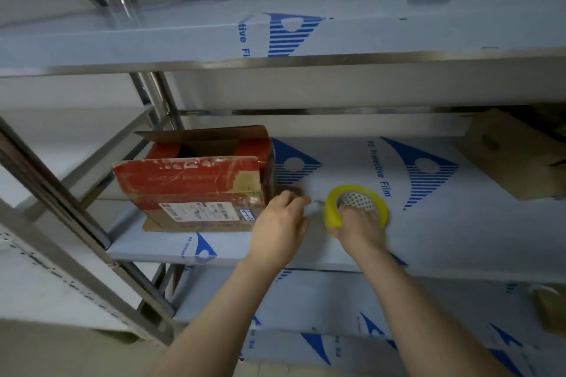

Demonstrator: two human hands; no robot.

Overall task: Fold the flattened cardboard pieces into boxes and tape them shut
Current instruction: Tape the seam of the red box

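One hand (360, 225) inside tape roll (332, 208), fingertips hidden

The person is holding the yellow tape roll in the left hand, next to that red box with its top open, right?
Not quite: the head view shows the right hand gripping the yellow tape roll. The left hand seems to pinch its loose end, next to the red box with its top open.

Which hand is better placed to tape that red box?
Probably the left hand: it is beside the red box and seems to pinch the tape's end; the right hand holds the tape roll farther off.
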